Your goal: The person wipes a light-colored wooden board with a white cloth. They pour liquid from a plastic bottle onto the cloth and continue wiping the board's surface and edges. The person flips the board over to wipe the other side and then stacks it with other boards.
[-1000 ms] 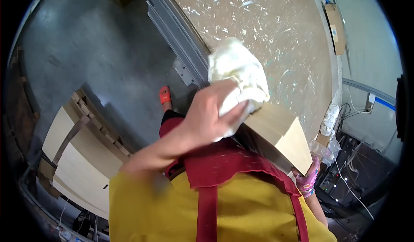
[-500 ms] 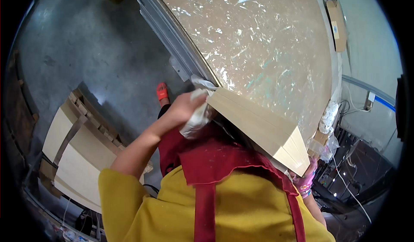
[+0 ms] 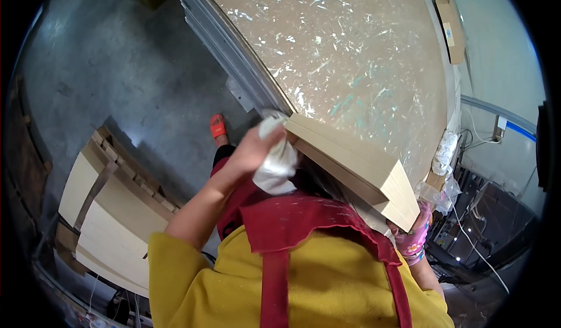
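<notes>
My left hand [image 3: 252,152] is closed on a crumpled white cloth [image 3: 274,173], smeared a little by motion. It is at the left end of a stack of long, pale wooden boards [image 3: 345,152], which lies along the near edge of the worktable [image 3: 374,65]. At the stack's right end is my right hand [image 3: 414,234], in a pink flowered glove or sleeve. The boards hide most of its fingers, so its grip cannot be made out.
Strapped pale boards [image 3: 111,228] stand on the floor at the left. An orange sandal [image 3: 218,126] is on the grey floor. Clear plastic wrap [image 3: 447,193], a white cable [image 3: 476,256] and dark machinery are on the right. A brown board [image 3: 449,30] lies at the far right.
My left hand has moved slightly right with the cloth. The near side of the board stack has tilted into view, showing a lower face. My right hand stays at the right end.
</notes>
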Available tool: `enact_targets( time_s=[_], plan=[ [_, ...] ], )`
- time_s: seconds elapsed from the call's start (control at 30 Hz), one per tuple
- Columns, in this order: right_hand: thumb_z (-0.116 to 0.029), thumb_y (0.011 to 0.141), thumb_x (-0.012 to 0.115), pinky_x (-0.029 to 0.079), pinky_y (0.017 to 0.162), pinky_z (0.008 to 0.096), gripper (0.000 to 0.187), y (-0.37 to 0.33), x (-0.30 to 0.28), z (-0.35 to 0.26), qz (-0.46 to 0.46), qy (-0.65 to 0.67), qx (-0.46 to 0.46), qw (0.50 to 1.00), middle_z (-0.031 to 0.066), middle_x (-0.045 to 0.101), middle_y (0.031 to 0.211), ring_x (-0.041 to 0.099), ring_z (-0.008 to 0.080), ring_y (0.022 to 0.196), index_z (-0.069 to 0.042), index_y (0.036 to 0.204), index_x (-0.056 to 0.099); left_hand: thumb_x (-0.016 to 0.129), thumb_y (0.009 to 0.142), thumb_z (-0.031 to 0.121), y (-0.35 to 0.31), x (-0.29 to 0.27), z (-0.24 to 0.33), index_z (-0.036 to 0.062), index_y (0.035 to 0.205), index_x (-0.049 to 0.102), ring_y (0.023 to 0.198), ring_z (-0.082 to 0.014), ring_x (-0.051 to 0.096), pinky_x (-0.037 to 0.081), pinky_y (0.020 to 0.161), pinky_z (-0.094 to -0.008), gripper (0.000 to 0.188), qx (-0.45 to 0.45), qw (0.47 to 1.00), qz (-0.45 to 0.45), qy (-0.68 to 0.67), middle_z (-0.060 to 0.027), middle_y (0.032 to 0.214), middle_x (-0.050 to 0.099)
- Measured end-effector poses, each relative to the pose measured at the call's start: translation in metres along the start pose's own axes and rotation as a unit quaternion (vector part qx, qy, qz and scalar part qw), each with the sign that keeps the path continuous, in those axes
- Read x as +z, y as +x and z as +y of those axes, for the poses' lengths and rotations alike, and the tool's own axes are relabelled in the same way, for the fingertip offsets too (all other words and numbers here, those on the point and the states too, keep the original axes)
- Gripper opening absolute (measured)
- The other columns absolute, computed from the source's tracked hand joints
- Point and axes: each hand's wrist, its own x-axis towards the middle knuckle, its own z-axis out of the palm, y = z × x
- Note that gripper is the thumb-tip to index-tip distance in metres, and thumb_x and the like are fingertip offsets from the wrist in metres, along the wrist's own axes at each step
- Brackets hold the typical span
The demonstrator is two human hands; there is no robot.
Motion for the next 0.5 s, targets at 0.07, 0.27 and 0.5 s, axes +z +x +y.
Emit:
enact_targets(
  time_s=[0.07, 0.27, 0.5],
  plan=[
    [-0.038, 0.069, 0.072, 0.040, 0.077, 0.0420, 0.063, 0.007, -0.001, -0.009, 0.018, 0.000, -0.020, 1.000, 0.0147, 0.050, 0.093, 0.051, 0.0322, 0.085, -0.002, 0.110, 0.041, 0.049, 0.095, 0.038, 0.011, -0.011, 0.003, -0.0007, 0.104, 0.057, 0.081, -0.0131, 0.060, 0.047, 0.075, -0.0288, 0.040, 0.009, 1.000, 0.016, -0.023, -0.0069, 0.086, 0.063],
    [-0.038, 0.068, 0.071, 0.040, 0.075, 0.0412, 0.061, 0.019, -0.001, -0.025, 0.032, 0.038, -0.023, 0.998, 0.0143, 0.050, 0.091, 0.051, 0.0303, 0.083, -0.003, 0.108, 0.040, 0.048, 0.097, 0.031, 0.018, -0.005, -0.006, 0.0025, 0.108, 0.056, 0.086, -0.0115, 0.059, 0.048, 0.074, -0.0264, 0.032, -0.058, 0.976, -0.111, -0.177, -0.0042, 0.096, 0.062],
    [-0.053, 0.070, 0.070, 0.040, 0.080, 0.0432, 0.075, 0.018, -0.003, -0.021, 0.008, 0.022, -0.032, 0.999, 0.0165, 0.049, 0.097, 0.051, 0.0332, 0.089, 0.002, 0.112, 0.042, 0.055, 0.093, 0.023, -0.007, -0.003, 0.023, 0.0011, 0.110, 0.056, 0.082, -0.0126, 0.061, 0.050, 0.073, -0.0273, 0.028, 0.019, 0.997, 0.066, 0.042, -0.0051, 0.092, 0.064]
  ],
)
